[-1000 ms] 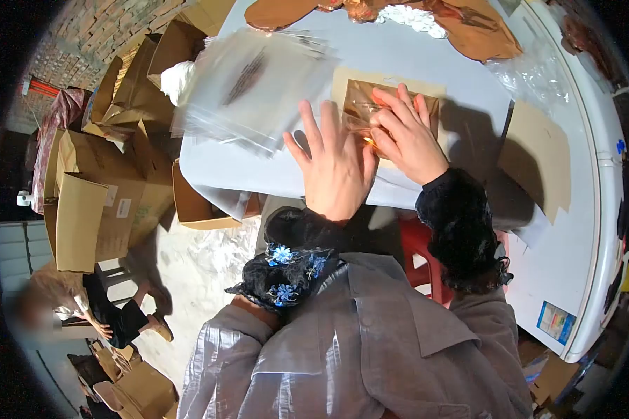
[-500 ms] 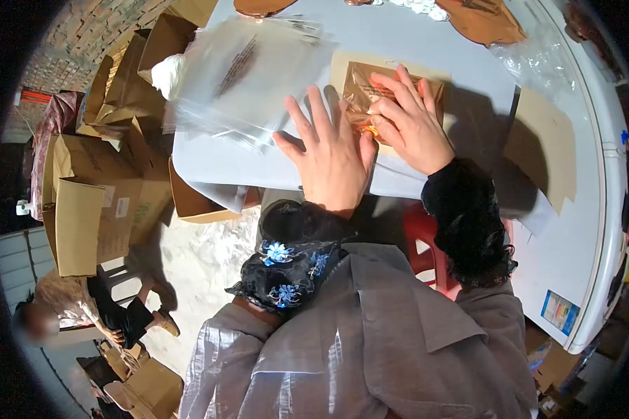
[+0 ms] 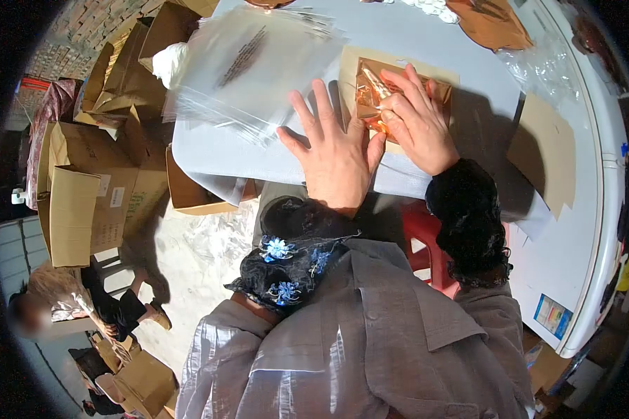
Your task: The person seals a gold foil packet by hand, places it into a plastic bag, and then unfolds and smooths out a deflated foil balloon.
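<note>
A shiny copper-coloured plastic bag (image 3: 368,82) lies on a beige card (image 3: 349,64) near the table's front edge. My right hand (image 3: 418,124) is over the bag, fingers bent and closed on its crinkled film. A raised fold runs toward those fingertips, though the pinch itself is partly hidden. With fingers spread, my left hand (image 3: 337,153) rests flat on the table left of the bag. Its thumb and index finger reach the bag's lower left corner, which glows orange. Beyond my left hand is a pile of clear printed plastic bags (image 3: 251,66).
Another copper-coloured sheet (image 3: 493,22) and crumpled clear plastic (image 3: 538,66) lie at the back right. A torn beige card (image 3: 545,157) sits on the white surface at right. Cardboard boxes (image 3: 84,188) stand at left, near a seated person (image 3: 105,300). A red stool (image 3: 426,244) is below the table.
My right fingers have gathered the bag's film, and a shiny raised fold now shows at its upper left. My left hand stays spread beside it. The view has shifted slightly.
</note>
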Demonstrator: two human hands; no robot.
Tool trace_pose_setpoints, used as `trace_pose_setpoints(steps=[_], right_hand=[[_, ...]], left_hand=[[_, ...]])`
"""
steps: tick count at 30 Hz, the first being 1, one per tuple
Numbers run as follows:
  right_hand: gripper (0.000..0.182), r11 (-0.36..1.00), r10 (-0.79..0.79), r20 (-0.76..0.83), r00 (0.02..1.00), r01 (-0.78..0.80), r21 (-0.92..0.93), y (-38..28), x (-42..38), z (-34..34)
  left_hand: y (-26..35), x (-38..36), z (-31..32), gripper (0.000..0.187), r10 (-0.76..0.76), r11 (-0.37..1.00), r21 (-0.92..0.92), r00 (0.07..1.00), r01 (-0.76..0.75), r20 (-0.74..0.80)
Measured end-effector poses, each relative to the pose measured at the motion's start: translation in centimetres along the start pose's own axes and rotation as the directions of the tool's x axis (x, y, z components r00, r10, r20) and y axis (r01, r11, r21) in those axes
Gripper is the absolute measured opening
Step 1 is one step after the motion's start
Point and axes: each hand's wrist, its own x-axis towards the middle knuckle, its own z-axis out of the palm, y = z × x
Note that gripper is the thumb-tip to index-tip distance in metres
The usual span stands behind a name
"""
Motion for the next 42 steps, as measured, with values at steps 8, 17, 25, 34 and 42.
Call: trace_pose_setpoints(steps=[8,17,25,34,42], right_hand=[[0.008,0.998,-0.048,-0.06,0.997,0.05,0.042,-0.3,0.3,-0.4],[0.036,0.994,-0.109,-0.058,0.992,0.109,-0.011,-1.8,0.9,-1.3],[0.032,0.975,-0.15,-0.062,0.987,0.138,-0.172,-0.1,0.6,-0.1],[0.057,0.984,-0.061,-0.01,0.998,0.058,-0.166,-1.6,0.8,-0.5],[0.082,0.994,0.016,-0.029,0.999,-0.019,-0.105,-1.1,0.7,0.3]], left_hand=[[-0.1,-0.5,0.0,0.038,0.034,0.999,0.003,0.999,-0.034,-0.029],[-1.0,-1.0,-0.1,0.033,0.05,0.999,-0.008,0.998,-0.05,0.043],[-3.0,-2.1,-2.3,0.029,0.18,0.971,-0.167,0.983,-0.174,0.023],[-5.1,2.3,-4.1,0.049,0.375,0.801,-0.472,0.923,-0.369,-0.086],[-6.0,6.8,1.7,0.077,0.601,0.783,-0.204,0.799,-0.587,0.007]])
